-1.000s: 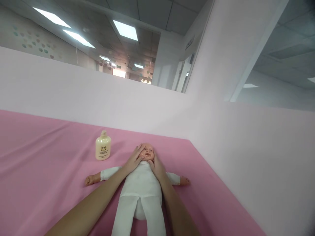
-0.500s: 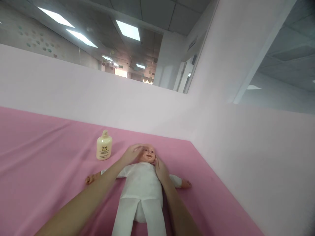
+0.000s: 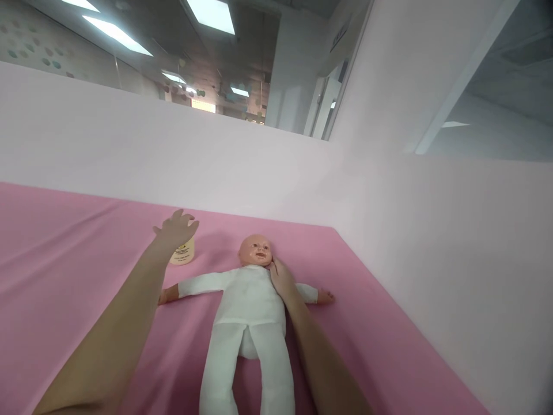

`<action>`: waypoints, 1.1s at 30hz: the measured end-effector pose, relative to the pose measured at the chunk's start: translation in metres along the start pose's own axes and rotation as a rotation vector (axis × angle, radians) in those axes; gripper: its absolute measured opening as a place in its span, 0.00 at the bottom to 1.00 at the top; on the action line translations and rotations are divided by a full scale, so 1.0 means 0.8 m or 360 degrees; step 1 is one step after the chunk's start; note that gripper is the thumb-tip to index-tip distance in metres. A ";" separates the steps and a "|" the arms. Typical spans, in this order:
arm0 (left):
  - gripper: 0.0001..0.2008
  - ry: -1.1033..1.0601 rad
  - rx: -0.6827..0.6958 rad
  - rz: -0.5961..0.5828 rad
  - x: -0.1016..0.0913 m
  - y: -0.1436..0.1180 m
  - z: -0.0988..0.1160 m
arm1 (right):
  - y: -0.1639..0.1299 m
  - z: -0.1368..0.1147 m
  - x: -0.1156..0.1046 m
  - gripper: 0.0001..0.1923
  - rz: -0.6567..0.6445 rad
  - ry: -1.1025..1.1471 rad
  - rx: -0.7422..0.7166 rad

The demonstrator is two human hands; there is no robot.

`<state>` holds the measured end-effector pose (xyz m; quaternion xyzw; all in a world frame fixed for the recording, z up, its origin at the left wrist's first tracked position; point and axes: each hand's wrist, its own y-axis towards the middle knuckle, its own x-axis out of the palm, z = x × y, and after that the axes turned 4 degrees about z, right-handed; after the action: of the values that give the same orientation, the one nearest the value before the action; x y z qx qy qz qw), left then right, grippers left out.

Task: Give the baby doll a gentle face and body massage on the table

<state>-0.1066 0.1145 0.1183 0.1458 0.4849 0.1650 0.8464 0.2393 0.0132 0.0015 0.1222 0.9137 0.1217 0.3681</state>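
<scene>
A baby doll [image 3: 250, 300] in a white long-sleeved top and trousers lies on its back, arms spread, its bald head [image 3: 253, 251] uncovered. My left hand [image 3: 176, 229] is open with fingers spread at the top of a cream-coloured pump bottle [image 3: 184, 253]. It hides the pump and the upper bottle, so whether it touches them I cannot tell. Beside the doll's neck and shoulder rests my right hand [image 3: 281, 278], fingers laid flat against the doll, not wrapped round it. Its fingertips are partly hidden near the chin.
A pink sheet [image 3: 78, 248] with some creases covers the surface below. White walls [image 3: 216, 173] meet in a corner behind and to the right, with a window [image 3: 298, 86] above the far wall and another pane [image 3: 501, 115] at right.
My left hand has left the doll's head and moved left to the bottle. My right hand stays by the doll's neck. The view has tilted slightly down.
</scene>
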 end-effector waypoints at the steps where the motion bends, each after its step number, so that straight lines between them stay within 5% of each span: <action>1: 0.24 0.0090 -0.0016 -0.0024 0.007 -0.005 0.009 | -0.003 -0.003 -0.002 0.25 -0.0006 -0.0002 -0.0005; 4: 0.28 0.0163 0.0061 -0.0082 0.027 -0.034 0.054 | -0.012 -0.008 -0.006 0.26 0.0008 0.0039 -0.0085; 9: 0.28 -0.0211 0.0588 -0.0519 0.073 -0.118 0.134 | -0.028 -0.006 -0.005 0.35 0.0003 0.0076 -0.0179; 12: 0.29 -0.0424 0.0904 -0.0783 0.106 -0.175 0.158 | -0.048 -0.004 0.000 0.37 -0.0114 0.0057 -0.0317; 14: 0.24 -0.0452 0.1062 -0.0790 0.124 -0.205 0.165 | -0.066 -0.004 0.002 0.37 -0.0180 0.0022 -0.0430; 19: 0.17 -0.0449 0.1279 -0.0631 0.139 -0.231 0.164 | -0.099 -0.008 -0.004 0.29 -0.0217 -0.0015 -0.0504; 27: 0.21 -0.0480 0.1178 -0.0654 0.131 -0.246 0.138 | -0.085 0.004 -0.008 0.30 -0.0255 -0.0058 -0.0423; 33: 0.28 -0.0687 0.0966 -0.0516 0.119 -0.282 0.091 | -0.098 -0.036 0.010 0.35 -0.0157 -0.0249 0.0026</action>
<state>0.0328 -0.0551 -0.0117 0.3420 0.3393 -0.1558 0.8624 0.2030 -0.0618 -0.0077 0.0890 0.8880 0.0861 0.4429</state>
